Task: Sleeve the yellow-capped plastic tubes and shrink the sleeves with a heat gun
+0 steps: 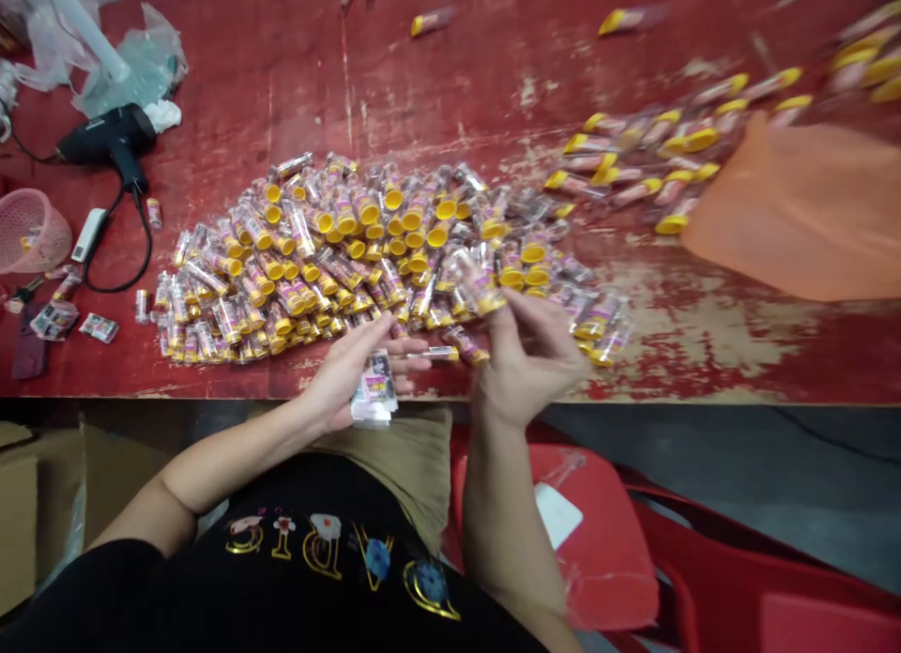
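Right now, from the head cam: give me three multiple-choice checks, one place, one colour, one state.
1. Where is the black heat gun relative to the pile of yellow-capped tubes?
A. Left of it in view
B. Under the orange sheet
C. On the red chair

2. What colour is the tabletop?
A. Blue
B. Red
C. Green

3. What is the right hand doing?
A. Lying empty
B. Gripping the heat gun
C. Pinching a clear tube

1: A, it lies beyond the pile's left end.
2: B, red paint, worn in patches.
3: C, the tube sits between its fingers.

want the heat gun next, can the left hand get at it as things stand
Probably not at once: the left hand holds a bundle of printed wrappers, and the heap of yellow-capped clear tubes lies between it and the black heat gun.
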Tool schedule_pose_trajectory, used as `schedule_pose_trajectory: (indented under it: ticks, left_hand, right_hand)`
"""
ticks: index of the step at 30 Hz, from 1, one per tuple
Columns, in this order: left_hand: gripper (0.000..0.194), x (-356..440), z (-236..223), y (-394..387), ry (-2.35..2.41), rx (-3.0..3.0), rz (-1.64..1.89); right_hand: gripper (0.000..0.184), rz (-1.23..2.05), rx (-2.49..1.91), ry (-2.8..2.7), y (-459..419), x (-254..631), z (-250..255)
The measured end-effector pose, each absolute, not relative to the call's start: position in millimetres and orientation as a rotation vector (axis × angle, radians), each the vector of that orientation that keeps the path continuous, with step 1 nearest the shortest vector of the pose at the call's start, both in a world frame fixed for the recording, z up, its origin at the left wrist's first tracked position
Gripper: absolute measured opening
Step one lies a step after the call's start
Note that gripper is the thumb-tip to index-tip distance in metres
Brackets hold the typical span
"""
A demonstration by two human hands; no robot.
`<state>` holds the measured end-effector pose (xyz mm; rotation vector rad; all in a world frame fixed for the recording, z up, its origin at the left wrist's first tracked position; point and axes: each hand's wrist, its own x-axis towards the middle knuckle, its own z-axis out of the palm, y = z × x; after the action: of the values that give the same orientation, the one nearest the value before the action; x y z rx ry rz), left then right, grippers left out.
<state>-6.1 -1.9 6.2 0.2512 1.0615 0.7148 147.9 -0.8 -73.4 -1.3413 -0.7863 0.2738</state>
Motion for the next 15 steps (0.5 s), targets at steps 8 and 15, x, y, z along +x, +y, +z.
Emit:
schedule_pose_trajectory:
  ticks: [8, 15]
  left_hand:
    - [0.044, -25, 12, -13, 1.075, 0.211, 0.713]
    - [0.035, -24, 10, 1, 1.137, 0.351, 0.78]
  right_hand:
    - [0.025, 0.201, -1.591, -1.167, 100, 260, -91]
    - [0.046, 0.318, -1.85, -1.136, 177, 359, -74]
